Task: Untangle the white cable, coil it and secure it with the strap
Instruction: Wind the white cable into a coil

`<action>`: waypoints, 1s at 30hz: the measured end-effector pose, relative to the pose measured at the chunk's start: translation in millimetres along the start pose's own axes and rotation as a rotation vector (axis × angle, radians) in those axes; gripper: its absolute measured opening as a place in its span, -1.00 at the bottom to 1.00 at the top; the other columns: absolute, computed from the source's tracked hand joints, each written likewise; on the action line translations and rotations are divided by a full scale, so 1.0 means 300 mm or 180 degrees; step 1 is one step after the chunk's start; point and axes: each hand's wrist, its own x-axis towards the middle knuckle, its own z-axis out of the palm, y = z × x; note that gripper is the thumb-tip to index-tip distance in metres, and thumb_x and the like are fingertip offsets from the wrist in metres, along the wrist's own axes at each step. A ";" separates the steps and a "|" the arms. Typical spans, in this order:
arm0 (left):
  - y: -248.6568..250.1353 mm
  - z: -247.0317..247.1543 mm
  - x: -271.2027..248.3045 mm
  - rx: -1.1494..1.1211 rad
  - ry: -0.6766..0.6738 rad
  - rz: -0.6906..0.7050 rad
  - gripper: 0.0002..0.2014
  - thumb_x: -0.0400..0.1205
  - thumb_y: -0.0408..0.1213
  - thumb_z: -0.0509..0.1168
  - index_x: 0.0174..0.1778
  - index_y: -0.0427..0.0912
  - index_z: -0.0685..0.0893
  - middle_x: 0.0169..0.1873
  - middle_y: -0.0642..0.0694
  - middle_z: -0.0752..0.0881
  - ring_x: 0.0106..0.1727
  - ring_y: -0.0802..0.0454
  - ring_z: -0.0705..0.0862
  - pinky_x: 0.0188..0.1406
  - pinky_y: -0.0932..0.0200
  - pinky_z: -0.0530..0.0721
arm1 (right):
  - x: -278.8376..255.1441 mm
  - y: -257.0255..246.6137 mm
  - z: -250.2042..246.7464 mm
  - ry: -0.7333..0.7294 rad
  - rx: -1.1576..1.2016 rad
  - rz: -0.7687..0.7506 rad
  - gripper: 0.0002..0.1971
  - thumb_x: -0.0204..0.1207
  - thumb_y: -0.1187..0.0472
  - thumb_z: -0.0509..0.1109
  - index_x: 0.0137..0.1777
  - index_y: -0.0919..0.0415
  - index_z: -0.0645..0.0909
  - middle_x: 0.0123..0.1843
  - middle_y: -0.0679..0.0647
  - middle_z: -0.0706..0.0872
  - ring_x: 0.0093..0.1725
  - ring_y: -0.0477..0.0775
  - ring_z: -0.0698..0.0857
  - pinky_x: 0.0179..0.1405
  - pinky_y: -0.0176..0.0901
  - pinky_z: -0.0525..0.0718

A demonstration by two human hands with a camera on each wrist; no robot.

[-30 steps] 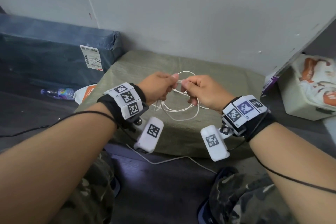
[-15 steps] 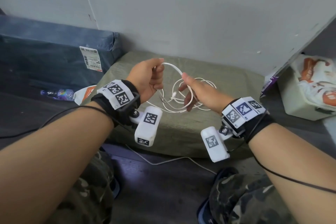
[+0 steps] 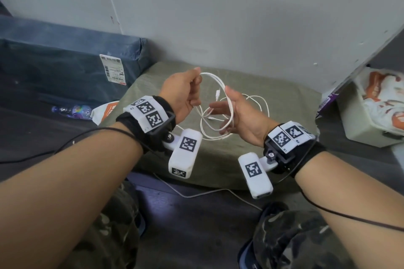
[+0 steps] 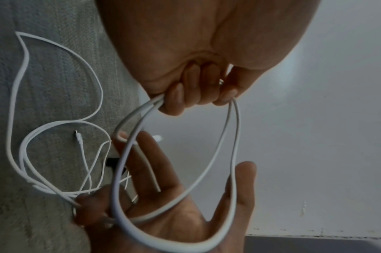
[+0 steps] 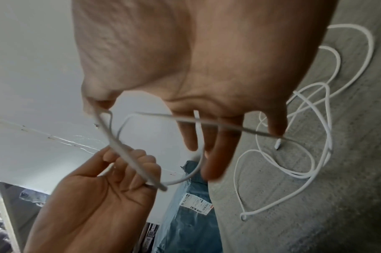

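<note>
The white cable (image 3: 215,77) is held above an olive cushion (image 3: 284,98). My left hand (image 3: 190,89) grips it with curled fingers (image 4: 196,95), two strands leaving below the fist. From there a loop arcs to my right hand (image 3: 227,116), which is spread flat with straight fingers (image 5: 217,145); the loop lies across its palm (image 4: 174,214). The remaining cable (image 5: 328,119) lies in loose tangled loops on the cushion, a plug (image 5: 278,145) among them. A small black item (image 4: 110,161) shows behind the right fingers; I cannot tell whether it is the strap.
A blue wrapped parcel (image 3: 65,61) with a label sits at the left, a plastic bottle (image 3: 72,110) in front of it. A white box (image 3: 367,124) stands at the right. Another thin white wire (image 3: 196,194) runs over the dark floor near my knees. The wall is close behind.
Both hands were pinching the cable close together. The left hand has since lifted up and leftward with it, drawing out a loop, and the right hand has spread flat under that loop.
</note>
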 end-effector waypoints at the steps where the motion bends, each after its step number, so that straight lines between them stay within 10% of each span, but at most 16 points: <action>1: -0.002 0.001 0.003 0.0081 0.0103 0.0023 -0.60 0.72 -0.21 0.09 -0.49 -0.14 0.35 -0.72 0.10 0.19 -0.70 0.17 0.14 -0.68 0.30 0.15 | 0.003 -0.001 0.000 0.0105 0.0031 -0.0093 -0.45 0.35 -0.33 0.27 0.01 0.14 0.69 0.08 0.09 0.77 -0.41 0.06 0.56 -0.08 -0.02 0.51; 5: -0.019 -0.011 0.018 0.0383 0.0491 0.0007 -0.62 0.71 -0.22 0.09 -0.47 -0.12 0.37 -0.77 0.12 0.22 -0.72 0.16 0.14 -0.68 0.28 0.18 | 0.007 -0.006 -0.007 0.0440 0.0199 -0.0468 -0.90 0.54 0.20 0.37 -0.04 0.17 0.51 -0.09 0.16 0.78 -0.41 0.07 0.46 -0.46 -0.23 0.49; 8: -0.031 -0.021 0.027 0.0530 0.0681 -0.0045 -0.67 0.66 -0.27 0.09 -0.48 -0.10 0.36 -0.77 0.12 0.22 -0.70 0.13 0.13 -0.66 0.25 0.15 | 0.011 -0.011 -0.013 0.0649 0.0267 -0.0626 -0.84 0.52 0.37 0.37 0.00 0.20 0.45 -0.27 0.16 0.77 -0.41 0.08 0.44 -0.52 -0.27 0.50; 14: -0.042 -0.015 0.030 0.0738 0.0838 -0.0236 -0.70 0.64 -0.28 0.10 -0.46 -0.12 0.36 -0.72 0.06 0.23 -0.74 0.13 0.12 -0.71 0.31 0.11 | 0.015 -0.001 -0.029 0.0617 -0.0089 -0.0565 -0.90 0.60 0.25 0.31 -0.08 0.28 0.61 -0.31 0.11 0.74 -0.43 -0.08 0.60 -0.31 -0.23 0.59; 20: -0.042 -0.012 0.020 0.1053 0.0768 -0.0465 -0.73 0.62 -0.28 0.09 -0.44 -0.13 0.37 -0.60 -0.02 0.27 -0.75 0.12 0.18 -0.68 0.30 0.21 | -0.001 -0.010 -0.015 0.0371 0.0510 -0.0434 -0.88 0.68 0.23 0.18 -0.08 0.22 0.46 -0.47 0.08 0.67 -0.28 0.23 0.75 -0.01 0.16 0.71; 26: -0.033 -0.001 -0.005 0.0957 0.0117 -0.0946 -0.58 0.68 0.04 0.10 -0.41 -0.15 0.47 -0.74 0.01 0.38 -0.74 0.09 0.34 -0.44 0.18 0.71 | 0.006 -0.016 0.001 0.0560 0.0483 -0.0521 -0.84 0.70 0.27 0.12 -0.15 0.17 0.38 -0.46 0.05 0.29 -0.67 -0.11 0.31 -0.48 -0.15 0.57; 30: -0.028 -0.012 -0.009 0.1188 0.0000 -0.0969 -0.52 0.67 0.10 0.10 -0.32 -0.24 0.60 -0.69 -0.06 0.52 -0.68 0.02 0.53 -0.18 0.05 0.68 | 0.011 -0.019 0.000 0.0685 -0.0272 -0.0613 -0.82 0.70 0.22 0.13 -0.17 0.12 0.41 -0.45 0.01 0.33 -0.61 -0.13 0.29 -0.57 -0.22 0.35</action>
